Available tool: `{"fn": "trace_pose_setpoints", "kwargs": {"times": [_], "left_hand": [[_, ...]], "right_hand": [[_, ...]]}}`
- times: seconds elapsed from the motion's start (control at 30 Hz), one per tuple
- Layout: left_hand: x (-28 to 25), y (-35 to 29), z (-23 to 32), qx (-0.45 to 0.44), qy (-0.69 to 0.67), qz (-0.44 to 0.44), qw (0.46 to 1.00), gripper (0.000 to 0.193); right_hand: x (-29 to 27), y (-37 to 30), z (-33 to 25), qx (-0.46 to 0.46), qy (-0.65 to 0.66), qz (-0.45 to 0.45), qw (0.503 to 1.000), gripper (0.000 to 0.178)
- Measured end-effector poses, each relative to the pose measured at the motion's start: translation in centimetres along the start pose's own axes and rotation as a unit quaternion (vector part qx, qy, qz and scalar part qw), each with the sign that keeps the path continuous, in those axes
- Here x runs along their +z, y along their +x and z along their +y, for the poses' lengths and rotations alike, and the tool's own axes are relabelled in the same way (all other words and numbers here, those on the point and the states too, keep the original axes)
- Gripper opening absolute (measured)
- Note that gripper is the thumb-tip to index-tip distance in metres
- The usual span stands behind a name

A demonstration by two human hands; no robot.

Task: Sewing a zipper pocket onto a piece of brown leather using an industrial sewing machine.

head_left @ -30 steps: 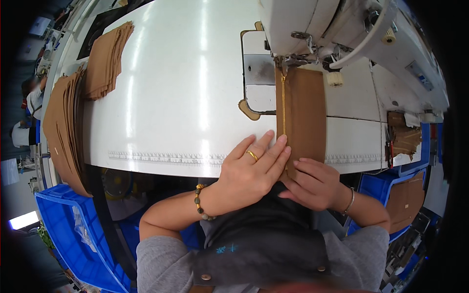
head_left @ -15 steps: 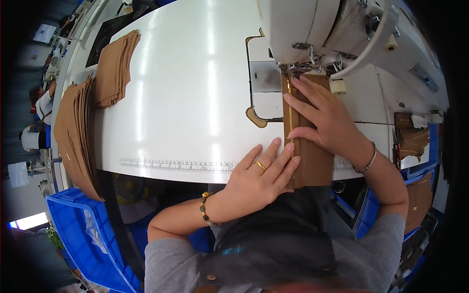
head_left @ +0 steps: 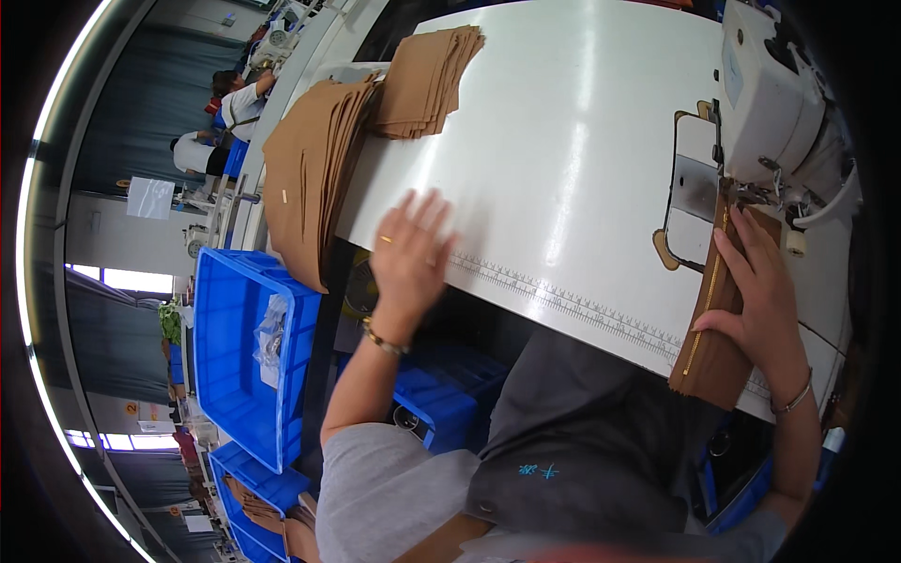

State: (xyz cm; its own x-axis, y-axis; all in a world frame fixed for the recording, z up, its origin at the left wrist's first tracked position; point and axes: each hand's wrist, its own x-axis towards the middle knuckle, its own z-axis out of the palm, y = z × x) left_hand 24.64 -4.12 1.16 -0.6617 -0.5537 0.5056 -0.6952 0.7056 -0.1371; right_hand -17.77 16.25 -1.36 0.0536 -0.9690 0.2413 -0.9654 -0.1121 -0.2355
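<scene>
A brown fabric piece (head_left: 718, 371) with a gold-toothed zipper (head_left: 710, 286) along it lies at the right of the white table. Its far end is under the needle area of a white sewing machine (head_left: 774, 108). My right hand (head_left: 762, 310) rests flat on the fabric beside the zipper, fingers spread. Away to the left, my left hand (head_left: 411, 261) hovers near the table's front edge with stretched fingers, slightly blurred and holding nothing. Nearest to it are a large stack of brown pieces (head_left: 305, 178) hanging over the table's left edge and a smaller stack (head_left: 427, 84) behind.
A printed ruler (head_left: 563, 300) runs along the front edge of the white table (head_left: 535, 141). Blue bins (head_left: 225, 366) stand at the left, one with clear plastic inside. Another blue bin (head_left: 441, 403) sits under the table. Two people work in the left background.
My left hand has left the zipper and swung left toward the brown stacks. My right hand stays on the fabric. The whole view has turned leftward.
</scene>
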Motion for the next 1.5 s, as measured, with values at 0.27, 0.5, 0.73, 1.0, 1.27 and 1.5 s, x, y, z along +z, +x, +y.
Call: {"fn": "trace_pose_setpoints", "kwargs": {"times": [0.27, 0.5, 0.73, 1.0, 1.27, 1.5], "left_hand": [[-2.6, 0.0, -16.1, -0.387, 0.169, -0.142, 0.895, 0.039], [-3.5, -1.6, -18.9, -0.303, 0.083, -0.087, 0.945, 0.039], [-3.8, -1.4, -18.6, -0.297, 0.068, -0.101, 0.947, 0.038], [-3.6, -0.8, -18.6, -0.28, 0.191, -0.147, 0.929, 0.031], [-8.0, 4.8, -15.8, -0.208, 0.289, -0.15, 0.922, 0.026], [-9.2, 9.4, 1.4, -0.053, -0.12, -0.249, 0.96, 0.057]], "right_hand": [[0.3, -0.1, 0.4, -0.009, -0.035, 0.009, 0.999, 0.104], [-0.3, 0.1, 0.3, -0.014, -0.034, -0.001, 0.999, 0.103], [-0.3, 0.0, 0.3, -0.011, -0.022, 0.008, 1.0, 0.103], [-0.4, 0.1, 0.3, -0.014, -0.032, -0.002, 0.999, 0.104], [-1.1, 0.2, -0.2, -0.016, -0.044, -0.006, 0.999, 0.103], [-1.3, 0.3, -0.4, 0.002, -0.029, -0.016, 0.999, 0.099]]}}
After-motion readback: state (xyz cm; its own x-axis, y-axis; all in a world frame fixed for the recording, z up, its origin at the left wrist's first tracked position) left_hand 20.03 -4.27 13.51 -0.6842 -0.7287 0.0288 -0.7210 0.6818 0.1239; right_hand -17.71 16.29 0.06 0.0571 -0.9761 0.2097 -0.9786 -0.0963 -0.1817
